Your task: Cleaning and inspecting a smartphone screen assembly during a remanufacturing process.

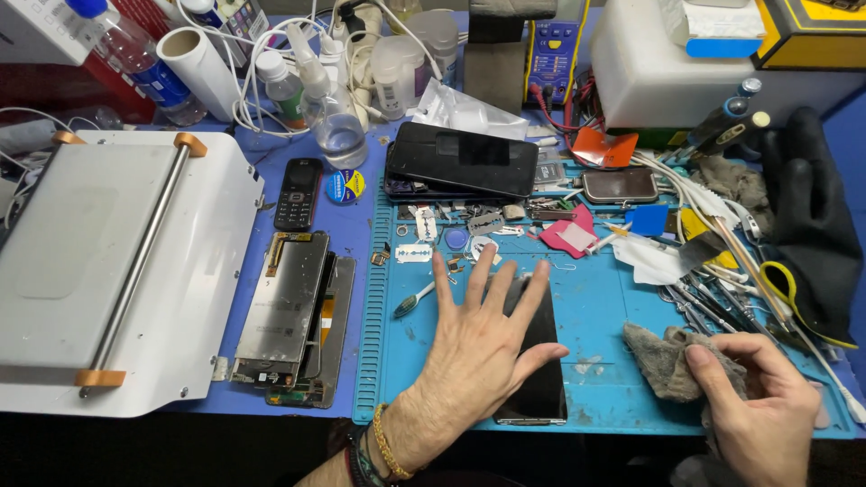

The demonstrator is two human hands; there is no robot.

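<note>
My left hand (483, 343) lies flat, fingers spread, on a black phone screen (539, 383) that rests on the blue work mat (595, 307). The hand covers most of the screen; its lower right part shows. To the right, my right hand (762, 406) grips a crumpled grey cloth (663, 361) just above the mat, a short way from the screen.
A white machine with a metal bar (117, 271) fills the left. Bare phone frames (289, 311) lie beside the mat, with a small black keypad phone (298, 194) behind. Stacked phones (462, 160), blades, picks, tweezers, yellow scissors (794, 293), a black glove (812, 216) and bottles crowd the back and right.
</note>
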